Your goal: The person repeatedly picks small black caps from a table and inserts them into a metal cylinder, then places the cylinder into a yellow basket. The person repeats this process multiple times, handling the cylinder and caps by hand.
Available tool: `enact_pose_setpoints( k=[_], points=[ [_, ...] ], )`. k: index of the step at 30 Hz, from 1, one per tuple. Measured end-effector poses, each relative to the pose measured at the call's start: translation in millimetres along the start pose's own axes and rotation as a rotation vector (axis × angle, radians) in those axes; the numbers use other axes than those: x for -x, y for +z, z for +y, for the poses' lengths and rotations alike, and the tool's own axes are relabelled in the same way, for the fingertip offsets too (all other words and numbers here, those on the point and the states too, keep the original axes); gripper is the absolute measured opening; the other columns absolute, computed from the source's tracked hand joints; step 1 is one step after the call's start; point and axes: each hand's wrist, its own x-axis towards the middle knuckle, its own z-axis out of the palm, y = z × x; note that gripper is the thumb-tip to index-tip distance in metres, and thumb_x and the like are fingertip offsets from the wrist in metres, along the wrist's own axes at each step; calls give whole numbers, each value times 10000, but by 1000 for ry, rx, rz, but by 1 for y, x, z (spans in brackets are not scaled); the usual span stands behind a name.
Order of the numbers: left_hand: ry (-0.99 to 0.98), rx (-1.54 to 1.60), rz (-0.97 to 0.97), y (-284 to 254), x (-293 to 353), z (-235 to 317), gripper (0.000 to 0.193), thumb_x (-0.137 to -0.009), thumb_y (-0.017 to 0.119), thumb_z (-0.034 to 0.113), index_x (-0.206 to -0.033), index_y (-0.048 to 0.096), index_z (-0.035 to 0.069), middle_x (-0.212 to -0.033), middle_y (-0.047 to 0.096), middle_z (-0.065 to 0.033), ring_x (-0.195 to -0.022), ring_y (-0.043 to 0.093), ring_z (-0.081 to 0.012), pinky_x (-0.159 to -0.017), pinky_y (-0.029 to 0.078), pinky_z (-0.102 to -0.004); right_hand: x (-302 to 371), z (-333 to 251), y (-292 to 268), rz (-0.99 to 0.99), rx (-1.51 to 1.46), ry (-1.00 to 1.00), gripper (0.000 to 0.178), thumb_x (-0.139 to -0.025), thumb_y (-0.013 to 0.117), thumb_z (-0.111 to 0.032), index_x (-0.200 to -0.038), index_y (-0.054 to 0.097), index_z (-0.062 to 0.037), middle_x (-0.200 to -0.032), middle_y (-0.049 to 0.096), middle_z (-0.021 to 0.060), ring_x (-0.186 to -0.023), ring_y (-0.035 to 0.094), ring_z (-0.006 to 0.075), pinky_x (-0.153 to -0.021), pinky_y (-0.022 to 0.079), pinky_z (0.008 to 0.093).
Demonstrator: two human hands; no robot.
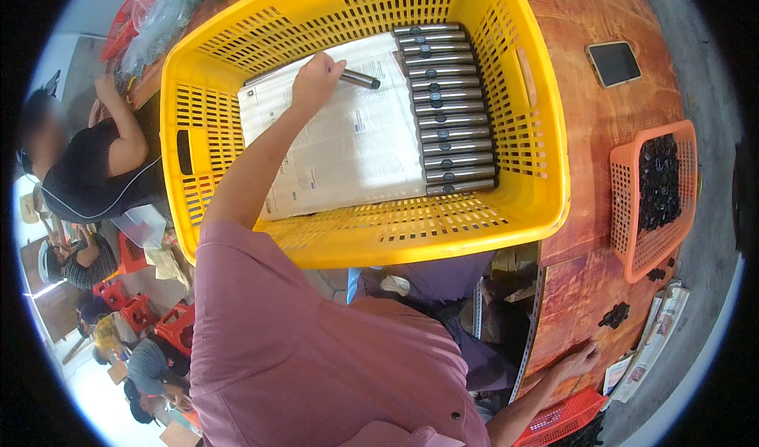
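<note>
My left hand (318,82) is inside a yellow plastic basket (371,249), closed round a metal tube (357,78) whose black end points right. Beneath that hand lies a sheet of printed newspaper (332,147). Along the paper's right side, a row of similar metal tubes (455,135) lies side by side, their left parts covered by the sheet. My right hand (581,360) is low over the wooden table at the lower right, fingers curled together. What they hold, if anything, is too small to make out. Nearest to it is a small pile of black parts (614,315).
An orange basket (624,202) of black parts sits on the wooden table (585,147), below a phone (614,63). Folded newspapers (652,344) and a red basket (565,417) are at the lower right. People sit at the left, one (103,162) close to the yellow basket.
</note>
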Motion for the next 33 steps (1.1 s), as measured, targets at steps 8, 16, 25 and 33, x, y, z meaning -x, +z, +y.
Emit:
enact_pose_setpoints(
  k=[8,16,25,33],
  points=[
    [711,-260,-14,-4,1,-8,227,-818,684,-27,-1036,730,15,-1030,648,-142,-1023,617,-314,-894,544,-386,1,0,-1,-45,4,78,362,-1031,597,-277,-990,619,82,-897,591,109,-849,504,222,-826,459,369],
    [620,-450,138,1,-19,6,220,-808,734,49,-1017,695,-5,-988,640,-147,-955,667,-312,-836,571,-407,6,-12,4,-31,-75,96,348,-1024,625,-268,-988,609,79,-881,590,126,-825,514,225,-782,470,374],
    [436,-532,227,32,-43,29,186,-839,722,79,-1011,672,28,-985,637,-120,-886,713,-283,-757,617,-393,5,-8,2,-23,19,-2,365,-1024,637,-306,-945,599,48,-847,568,102,-780,505,211,-704,461,359],
    [509,-535,213,39,-52,29,200,-835,662,0,-1032,670,30,-1006,613,-120,-884,713,-288,-734,622,-397,13,-26,4,-4,-37,10,373,-1021,644,-326,-894,571,16,-793,510,66,-736,466,180,-640,425,342]
  ],
)
